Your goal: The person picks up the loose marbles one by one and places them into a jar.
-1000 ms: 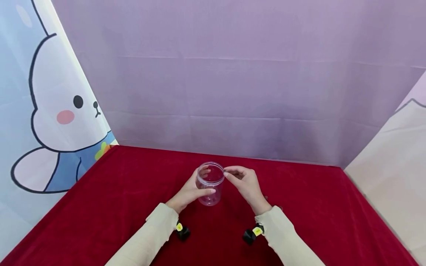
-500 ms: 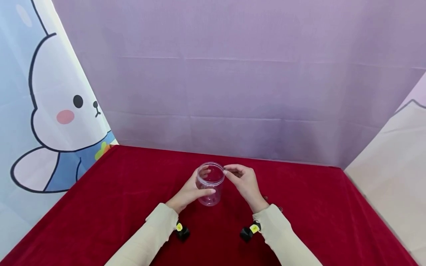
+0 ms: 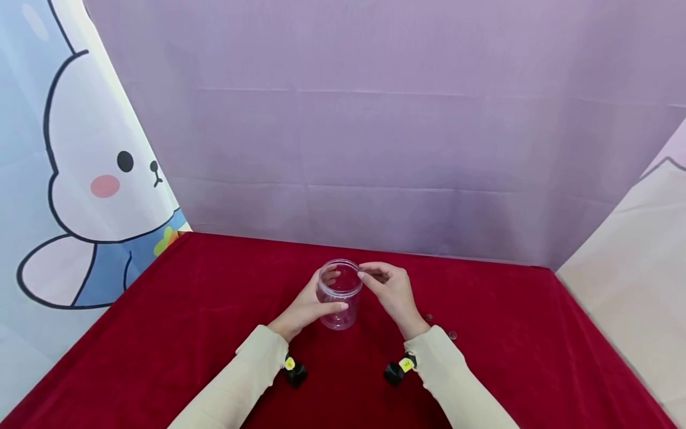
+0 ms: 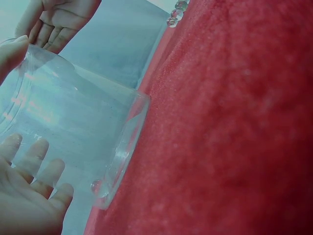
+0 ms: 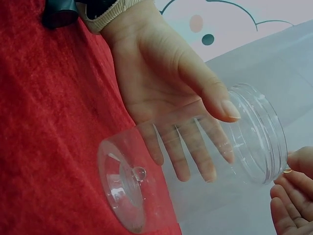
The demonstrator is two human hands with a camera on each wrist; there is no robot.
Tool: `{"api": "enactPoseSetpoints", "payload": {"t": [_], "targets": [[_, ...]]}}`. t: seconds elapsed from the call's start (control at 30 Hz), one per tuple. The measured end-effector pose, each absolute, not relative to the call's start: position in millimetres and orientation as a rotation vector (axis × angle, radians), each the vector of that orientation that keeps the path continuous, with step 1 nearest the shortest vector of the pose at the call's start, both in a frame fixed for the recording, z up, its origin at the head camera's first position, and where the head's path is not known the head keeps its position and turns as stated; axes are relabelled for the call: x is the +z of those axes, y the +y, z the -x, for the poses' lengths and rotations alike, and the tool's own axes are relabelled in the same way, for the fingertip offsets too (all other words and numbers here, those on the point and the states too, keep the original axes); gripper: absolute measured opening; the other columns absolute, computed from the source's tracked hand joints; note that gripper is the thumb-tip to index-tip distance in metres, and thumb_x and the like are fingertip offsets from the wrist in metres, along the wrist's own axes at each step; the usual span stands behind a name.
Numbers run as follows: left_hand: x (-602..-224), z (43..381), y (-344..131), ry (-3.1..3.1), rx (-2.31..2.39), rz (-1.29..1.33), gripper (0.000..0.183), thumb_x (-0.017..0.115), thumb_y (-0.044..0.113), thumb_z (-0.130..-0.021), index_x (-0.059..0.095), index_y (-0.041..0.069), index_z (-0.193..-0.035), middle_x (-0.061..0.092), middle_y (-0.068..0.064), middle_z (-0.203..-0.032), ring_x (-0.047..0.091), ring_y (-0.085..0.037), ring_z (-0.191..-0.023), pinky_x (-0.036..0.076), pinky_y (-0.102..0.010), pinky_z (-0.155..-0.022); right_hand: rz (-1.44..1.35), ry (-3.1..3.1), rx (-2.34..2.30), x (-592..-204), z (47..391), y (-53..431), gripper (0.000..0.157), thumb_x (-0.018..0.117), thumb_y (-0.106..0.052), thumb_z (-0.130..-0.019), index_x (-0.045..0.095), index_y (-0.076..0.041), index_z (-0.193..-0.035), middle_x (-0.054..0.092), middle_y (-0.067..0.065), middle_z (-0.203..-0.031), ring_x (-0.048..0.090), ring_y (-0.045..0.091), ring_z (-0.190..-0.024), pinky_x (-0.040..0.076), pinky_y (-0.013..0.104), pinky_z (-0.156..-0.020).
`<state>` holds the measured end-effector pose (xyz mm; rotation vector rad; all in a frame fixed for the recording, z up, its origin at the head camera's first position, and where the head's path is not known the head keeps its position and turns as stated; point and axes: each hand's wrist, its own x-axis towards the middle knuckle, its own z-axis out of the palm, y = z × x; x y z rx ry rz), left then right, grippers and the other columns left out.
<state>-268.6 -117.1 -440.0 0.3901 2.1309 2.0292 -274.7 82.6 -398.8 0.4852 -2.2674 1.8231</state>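
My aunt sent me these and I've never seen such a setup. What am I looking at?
No machine here: someone works bare-handed. The wide picture comes from a camera worn on the head; the two closer, sideways-tilted ones come from the wrist cameras. The left grip, simply the left hand, holds a clear jar. The right grip is at the jar's rim and seems to pinch a small shiny thing, too tiny to identify. A clear bead sits inside the jar near its base, and more clear beads lie on the red cloth.

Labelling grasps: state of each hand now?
Left hand: closed, holding the clear jar.
Right hand: closed, pinching a small, mostly hidden object by the jar.
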Motion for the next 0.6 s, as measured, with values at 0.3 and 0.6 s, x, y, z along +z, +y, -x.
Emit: {"api": "enactPoseSetpoints", "payload": {"t": [0.3, 0.6], "targets": [[-439.4, 269.1, -114.9, 2.146, 2.027, -0.393, 0.079, 0.073, 0.01, -0.08, 0.027, 0.027, -0.143, 0.037, -0.003, -0.144, 0.03, -0.022, -0.135, 0.03, -0.049, -0.108, -0.481, -2.275, 1.835, -397.7, 276.4, 84.1, 0.023, 0.071, -0.013, -0.085, 0.071, -0.003, -0.105, 0.07, 0.013, -0.098, 0.065, 0.021, -0.085, 0.052, 0.021, -0.073], [-440.1, 268.3, -115.3, 2.135, 2.026, -0.383, 0.081, 0.072, 0.008, -0.08, 0.025, 0.024, -0.144, 0.033, -0.006, -0.147, 0.027, -0.023, -0.136, 0.027, -0.051, -0.109, -0.493, -2.271, 1.851, -400.1, 276.6, 83.9, 0.024, 0.07, -0.013, -0.085, 0.07, -0.002, -0.106, 0.07, 0.014, -0.099, 0.064, 0.018, -0.084, 0.053, 0.021, -0.073]]}}
